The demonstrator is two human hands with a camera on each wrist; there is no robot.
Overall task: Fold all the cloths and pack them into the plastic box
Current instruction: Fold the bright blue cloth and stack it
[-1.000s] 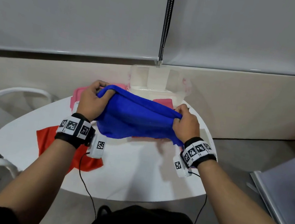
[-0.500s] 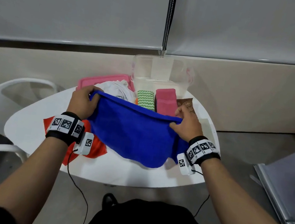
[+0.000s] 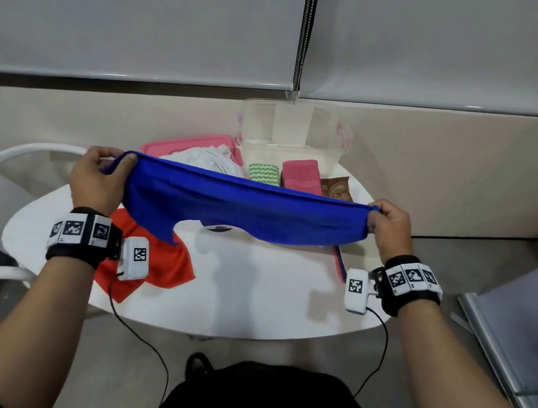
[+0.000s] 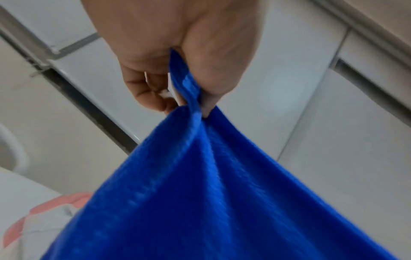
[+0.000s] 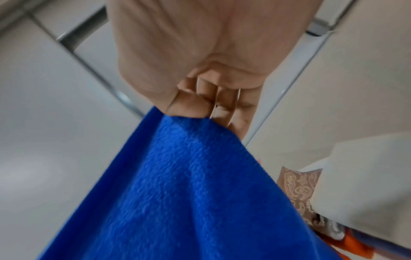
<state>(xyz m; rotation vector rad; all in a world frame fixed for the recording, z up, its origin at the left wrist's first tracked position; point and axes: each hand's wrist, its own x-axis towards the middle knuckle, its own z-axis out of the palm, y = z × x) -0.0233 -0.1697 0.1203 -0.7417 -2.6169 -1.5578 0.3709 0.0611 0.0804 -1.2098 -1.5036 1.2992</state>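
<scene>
Both hands: my left hand and right hand each pinch a top corner of the blue fleece cloth, stretched above the white round table | risk: hanging lower edge drags the red cloth at near left | clear plastic box waits at far side.

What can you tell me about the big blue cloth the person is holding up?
The bright blue fleecy cloth looks soft and fuzzy, with a stitched hem along its edge. It is stretched wide in the air above the white round table, its top edge pulled nearly straight and the rest hanging in loose folds, longer at the left. The left hand grips one end and the right hand pinches the other. Whether its bottom touches anything below cannot be told.
</scene>
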